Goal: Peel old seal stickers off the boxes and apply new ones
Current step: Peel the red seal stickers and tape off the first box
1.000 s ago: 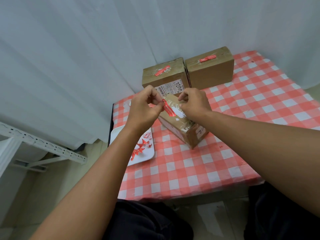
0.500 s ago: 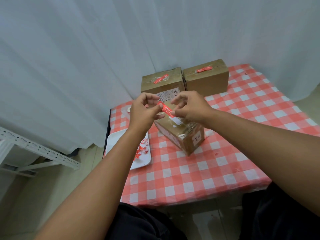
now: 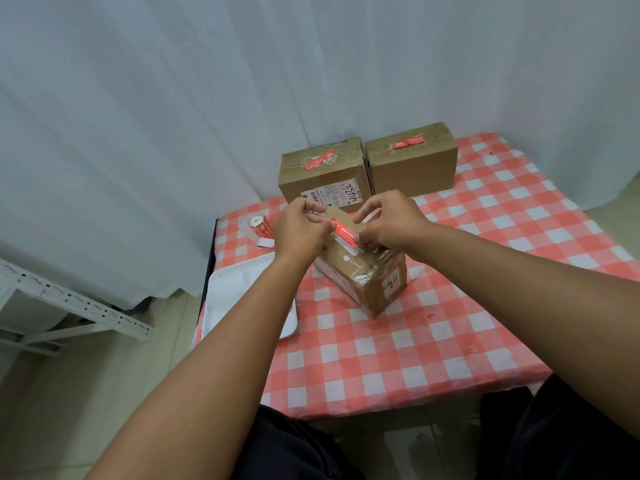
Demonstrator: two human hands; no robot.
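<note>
Two hands meet over the nearest box (image 3: 363, 278), and between them stretches a red sticker (image 3: 343, 231). The left hand (image 3: 301, 228) pinches one end of the strip with curled fingers, and the right hand (image 3: 389, 221) pinches the other end, thumb and fingertips closed on it. The sticker sits just above the top face of that box, slanting down from the left grip to the right grip; whether it already touches the cardboard cannot be told. Directly under the pinched strip a white patch shows on the box top, with clear tape wrinkled across the near edge and a small white label on the side facing the camera.

Beyond the grip, farther from the person, two more cardboard boxes stand side by side and touching: the left box (image 3: 323, 171) carries a red sticker on top and a white shipping label on its front, and the right box (image 3: 412, 161) has a red sticker across its top seam. To the left of the grip, near the table's far corner, lies a roll of stickers (image 3: 260, 227). Below the left wrist a white tray (image 3: 235, 289) rests on the red-and-white checked tablecloth (image 3: 450, 306), partly covered by the forearm.
</note>
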